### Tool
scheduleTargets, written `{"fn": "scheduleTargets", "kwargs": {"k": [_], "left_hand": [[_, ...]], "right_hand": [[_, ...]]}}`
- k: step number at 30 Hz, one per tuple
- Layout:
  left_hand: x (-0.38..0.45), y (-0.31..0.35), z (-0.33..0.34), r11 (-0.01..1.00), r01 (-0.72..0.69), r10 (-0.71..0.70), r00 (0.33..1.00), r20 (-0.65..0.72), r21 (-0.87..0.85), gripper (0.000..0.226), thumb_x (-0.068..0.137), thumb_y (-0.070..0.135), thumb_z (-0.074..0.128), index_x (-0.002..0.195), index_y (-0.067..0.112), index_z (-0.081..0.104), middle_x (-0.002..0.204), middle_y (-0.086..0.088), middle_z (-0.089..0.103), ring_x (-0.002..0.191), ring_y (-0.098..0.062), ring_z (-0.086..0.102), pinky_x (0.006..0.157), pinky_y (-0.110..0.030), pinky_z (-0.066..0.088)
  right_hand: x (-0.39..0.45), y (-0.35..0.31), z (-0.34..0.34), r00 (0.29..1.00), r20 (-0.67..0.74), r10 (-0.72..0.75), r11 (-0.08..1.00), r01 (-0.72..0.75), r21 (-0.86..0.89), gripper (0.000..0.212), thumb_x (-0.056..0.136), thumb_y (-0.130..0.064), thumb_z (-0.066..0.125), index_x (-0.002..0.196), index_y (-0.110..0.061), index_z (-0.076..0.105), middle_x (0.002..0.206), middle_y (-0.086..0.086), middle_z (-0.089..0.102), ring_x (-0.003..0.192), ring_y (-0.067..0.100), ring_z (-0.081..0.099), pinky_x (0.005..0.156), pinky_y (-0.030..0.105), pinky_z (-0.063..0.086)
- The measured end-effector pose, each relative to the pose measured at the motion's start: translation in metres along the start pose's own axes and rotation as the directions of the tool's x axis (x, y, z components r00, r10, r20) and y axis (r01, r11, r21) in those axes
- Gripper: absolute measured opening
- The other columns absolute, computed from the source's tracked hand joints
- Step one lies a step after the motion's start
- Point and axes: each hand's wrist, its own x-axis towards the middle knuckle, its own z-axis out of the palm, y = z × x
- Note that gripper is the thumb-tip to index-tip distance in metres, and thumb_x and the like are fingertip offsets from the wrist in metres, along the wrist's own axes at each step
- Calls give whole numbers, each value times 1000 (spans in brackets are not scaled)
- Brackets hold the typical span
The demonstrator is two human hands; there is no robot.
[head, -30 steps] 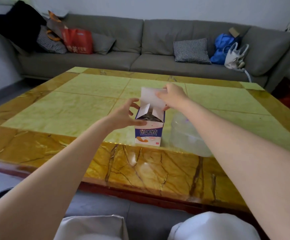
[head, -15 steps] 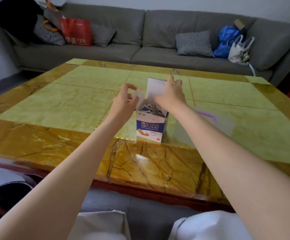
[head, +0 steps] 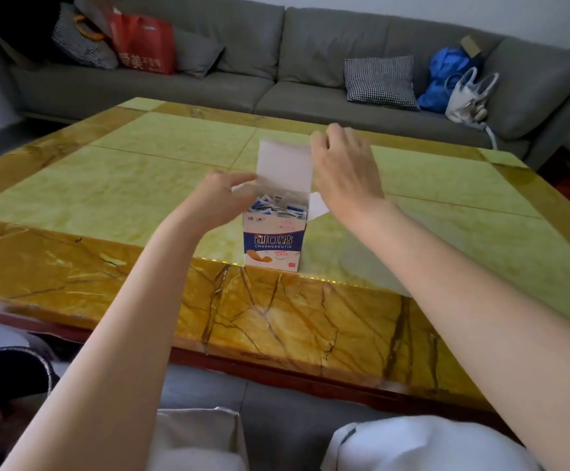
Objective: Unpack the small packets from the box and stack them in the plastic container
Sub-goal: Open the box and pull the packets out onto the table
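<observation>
your left hand point(head: 222, 198) pinches the light box point(head: 273, 243) flap; right hand point(head: 343, 171) released. pinch slippery packets point(head: 277, 207) by edges.

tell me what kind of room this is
Most likely a home living room: a long grey sofa with a checked cushion and bags on it, behind a low marble-patterned table.

The box point(head: 273, 244) standing between the left hand point(head: 220, 195) and the right hand point(head: 346, 171) bears large blue Chinese characters 创口贴 on its front, with "CHUANGKOUTIE" in small capitals beneath; far beyond the left hand, a red bag point(head: 144, 49) carries white Chinese characters, of which 美 can be read; smaller print is too blurred.
</observation>
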Motion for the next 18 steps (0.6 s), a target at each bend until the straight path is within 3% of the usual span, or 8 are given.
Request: {"fn": "scheduleTargets", "kwargs": {"k": [1, 3, 6, 9, 13, 16, 18], "left_hand": [[0, 1, 0, 1000, 8, -8, 1000, -7, 24, 44, 94, 27, 42, 138, 23, 43, 147, -10, 33, 126, -32, 43, 75, -30, 44], [-1, 0, 2, 999, 19, -19, 1000, 3, 46, 44, 95, 27, 42, 138, 23, 43, 151, -8, 23, 131, -32, 36, 83, -32, 44], [-3, -3, 5, 986, 1, -3, 1000, 16, 168, 42, 97, 29, 37, 139, 26, 41, 156, -4, 11, 139, -33, 21, 108, -43, 32], [-6, -4, 4, 957, -64, 69, 998, -8, 282, 41, 97, 28, 36, 137, 25, 43, 157, 6, 4, 143, -29, 4, 114, -49, 14], [-6, -12, 0, 950, -239, 221, 969, 111, 201, 45, 94, 22, 42, 139, 22, 41, 152, 4, 27, 139, -25, 25, 111, -51, 27], [-10, -16, -3, 979, -198, 186, 966, 179, 51, 43, 95, 22, 43, 138, 21, 42, 143, 0, 43, 130, -23, 41, 105, -43, 38], [-13, -19, -4, 984, -175, 165, 964, 208, 33, 49, 94, 26, 46, 142, 22, 35, 148, 2, 36, 134, -20, 35, 105, -39, 33]], "right_hand": [[-4, -5, -1, 992, -4, -129, 992, 129, -13, 33, 69, 16, 61, 98, 1, 55, 93, 19, 58, 81, 32, 55, 63, 34, 37], [-11, -13, -2, 924, 160, -348, 936, 333, 116, 22, 86, 5, 51, 107, -3, 52, 102, 13, 56, 84, 26, 53, 63, 29, 35], [1, -14, -10, 855, 398, -332, 921, 202, 334, 28, 92, -8, 45, 118, -13, 55, 115, 8, 59, 95, 24, 54, 68, 29, 41], [18, -16, -15, 780, 513, -358, 900, 140, 413, 32, 90, -18, 52, 122, -16, 58, 117, 6, 62, 104, 22, 56, 79, 26, 43], [34, -26, -21, 565, 719, -405, 905, 136, 403, 52, 84, -25, 63, 133, -24, 46, 112, -1, 57, 103, 23, 58, 84, 33, 50], [44, -32, -23, 444, 804, -396, 917, 144, 372, 49, 84, -27, 63, 130, -25, 48, 116, 1, 60, 101, 23, 61, 86, 37, 54], [46, -41, -24, 379, 840, -389, 919, 221, 326, 43, 85, -26, 62, 126, -20, 50, 117, 4, 61, 102, 24, 62, 85, 35, 54]]}}
